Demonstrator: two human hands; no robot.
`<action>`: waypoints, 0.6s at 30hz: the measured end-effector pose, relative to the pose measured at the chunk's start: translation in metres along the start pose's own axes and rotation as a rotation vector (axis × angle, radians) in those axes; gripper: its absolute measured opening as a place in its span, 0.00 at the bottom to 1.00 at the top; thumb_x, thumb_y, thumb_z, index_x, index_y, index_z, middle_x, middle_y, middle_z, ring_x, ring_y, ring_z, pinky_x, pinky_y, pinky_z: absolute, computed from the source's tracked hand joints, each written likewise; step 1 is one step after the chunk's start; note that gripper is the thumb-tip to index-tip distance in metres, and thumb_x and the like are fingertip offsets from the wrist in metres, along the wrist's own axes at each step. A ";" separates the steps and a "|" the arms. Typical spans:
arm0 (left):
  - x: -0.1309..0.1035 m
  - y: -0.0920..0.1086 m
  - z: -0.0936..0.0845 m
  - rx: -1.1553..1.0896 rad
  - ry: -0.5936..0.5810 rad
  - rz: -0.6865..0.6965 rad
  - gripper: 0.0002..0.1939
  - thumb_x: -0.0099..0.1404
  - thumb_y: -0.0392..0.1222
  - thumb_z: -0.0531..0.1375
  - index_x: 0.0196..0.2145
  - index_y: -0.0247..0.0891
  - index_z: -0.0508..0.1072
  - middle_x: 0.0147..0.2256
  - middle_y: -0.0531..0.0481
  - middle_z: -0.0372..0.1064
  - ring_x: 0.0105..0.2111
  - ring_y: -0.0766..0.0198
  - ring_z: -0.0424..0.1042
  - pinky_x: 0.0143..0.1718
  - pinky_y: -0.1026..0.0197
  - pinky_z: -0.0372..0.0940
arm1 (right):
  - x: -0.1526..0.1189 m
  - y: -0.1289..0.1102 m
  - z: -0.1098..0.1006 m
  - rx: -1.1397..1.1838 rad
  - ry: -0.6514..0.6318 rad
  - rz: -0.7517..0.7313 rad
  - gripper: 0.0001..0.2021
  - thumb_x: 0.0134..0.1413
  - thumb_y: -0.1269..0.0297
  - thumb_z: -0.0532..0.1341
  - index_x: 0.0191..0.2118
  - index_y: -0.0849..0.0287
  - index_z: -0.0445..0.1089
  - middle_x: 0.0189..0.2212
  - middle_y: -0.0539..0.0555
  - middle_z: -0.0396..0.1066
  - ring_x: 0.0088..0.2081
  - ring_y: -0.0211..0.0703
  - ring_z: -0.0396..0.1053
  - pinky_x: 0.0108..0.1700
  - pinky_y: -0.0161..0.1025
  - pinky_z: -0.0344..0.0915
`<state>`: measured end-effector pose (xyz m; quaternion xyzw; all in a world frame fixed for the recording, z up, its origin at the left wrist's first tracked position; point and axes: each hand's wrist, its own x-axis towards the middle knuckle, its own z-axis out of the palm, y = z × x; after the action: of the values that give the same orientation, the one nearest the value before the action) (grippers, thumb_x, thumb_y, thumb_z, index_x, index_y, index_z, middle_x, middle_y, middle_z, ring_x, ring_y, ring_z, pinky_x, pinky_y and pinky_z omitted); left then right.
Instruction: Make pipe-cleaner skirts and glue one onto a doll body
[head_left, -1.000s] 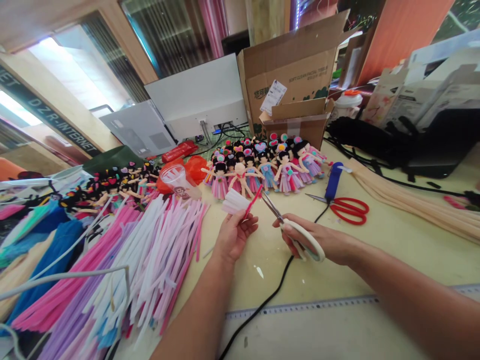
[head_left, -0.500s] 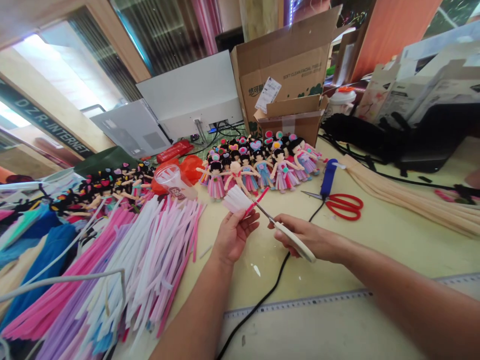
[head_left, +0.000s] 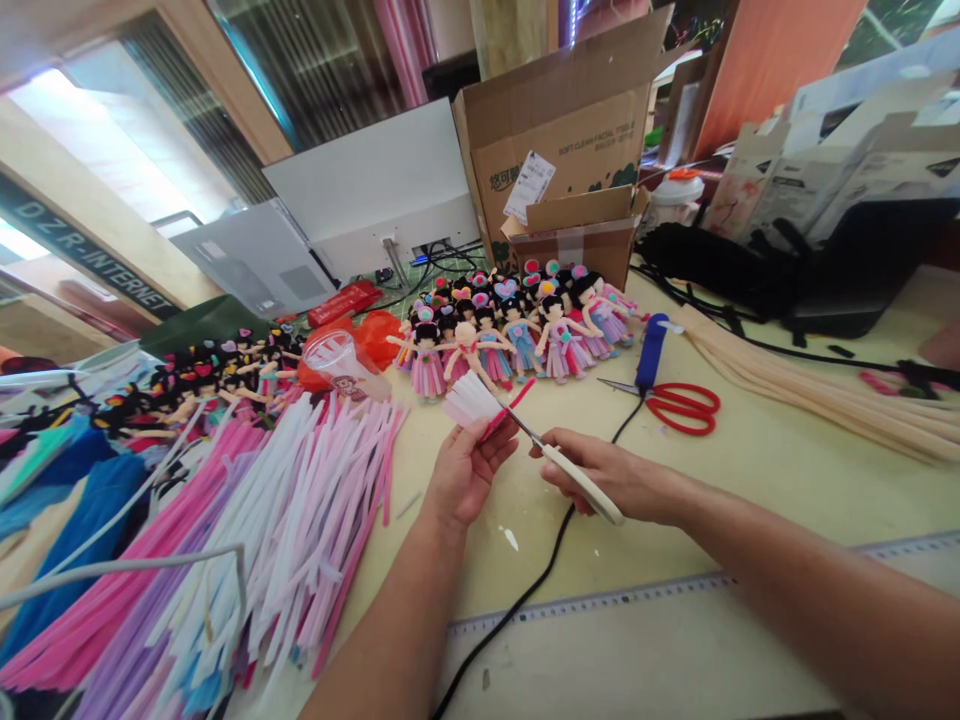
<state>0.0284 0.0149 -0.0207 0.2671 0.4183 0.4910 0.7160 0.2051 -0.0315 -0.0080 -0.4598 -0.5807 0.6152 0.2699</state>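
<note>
My left hand (head_left: 466,470) is closed on a small fanned bundle of white strips (head_left: 471,399) with a pinkish-red strip (head_left: 517,400) across its base. My right hand (head_left: 592,470) grips the cream handles of a pair of scissors (head_left: 581,480). The scissor blades reach up and left to the red strip, close to my left fingertips. Just beyond the white bundle stands a doll with a bare, light head (head_left: 466,340). Rows of finished-looking dolls in coloured skirts (head_left: 562,340) are behind it.
Pink, white and purple fuzzy stems (head_left: 300,500) cover the left side. Red-handled scissors (head_left: 682,408) and a blue-handled tool (head_left: 654,350) lie to the right, near beige stems (head_left: 825,390). A black cord (head_left: 517,605) crosses a ruler (head_left: 645,598). Behind stands a cardboard box (head_left: 555,150).
The view has shifted slightly, so most things appear a little further left. Both hands keep their hold, with the scissor blades still at the red strip.
</note>
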 end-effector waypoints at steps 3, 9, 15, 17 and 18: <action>0.000 0.000 0.000 0.000 0.003 0.002 0.07 0.59 0.35 0.59 0.36 0.34 0.73 0.33 0.46 0.77 0.36 0.60 0.77 0.40 0.59 0.70 | -0.001 -0.001 0.000 -0.041 0.010 -0.006 0.19 0.51 0.47 0.59 0.40 0.58 0.60 0.23 0.44 0.57 0.23 0.34 0.59 0.25 0.35 0.60; -0.001 -0.001 0.001 -0.006 -0.001 0.004 0.06 0.59 0.35 0.59 0.36 0.34 0.73 0.33 0.46 0.77 0.36 0.61 0.77 0.39 0.60 0.70 | -0.001 -0.001 0.001 -0.077 0.029 -0.012 0.19 0.52 0.47 0.58 0.40 0.58 0.60 0.23 0.45 0.57 0.23 0.34 0.59 0.25 0.35 0.59; -0.001 0.000 0.002 -0.015 -0.005 0.009 0.06 0.60 0.34 0.58 0.36 0.34 0.74 0.32 0.46 0.78 0.35 0.61 0.77 0.39 0.60 0.70 | 0.002 0.004 0.001 -0.092 0.043 -0.028 0.18 0.53 0.48 0.58 0.40 0.58 0.61 0.24 0.45 0.58 0.22 0.33 0.58 0.24 0.34 0.60; -0.002 0.000 0.003 -0.025 -0.001 0.005 0.06 0.61 0.34 0.58 0.35 0.33 0.74 0.32 0.46 0.78 0.35 0.61 0.77 0.38 0.61 0.70 | 0.002 0.004 0.000 -0.107 0.052 -0.028 0.18 0.53 0.48 0.58 0.40 0.58 0.62 0.24 0.45 0.59 0.22 0.33 0.59 0.24 0.34 0.60; -0.002 0.000 0.003 -0.028 -0.001 0.003 0.06 0.61 0.34 0.58 0.35 0.33 0.74 0.32 0.46 0.78 0.34 0.62 0.77 0.38 0.61 0.70 | 0.002 0.004 0.000 -0.112 0.055 -0.027 0.18 0.53 0.47 0.58 0.40 0.58 0.62 0.24 0.45 0.59 0.23 0.34 0.59 0.24 0.34 0.60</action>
<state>0.0307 0.0134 -0.0186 0.2580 0.4107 0.4978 0.7191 0.2046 -0.0304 -0.0124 -0.4830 -0.6128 0.5652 0.2679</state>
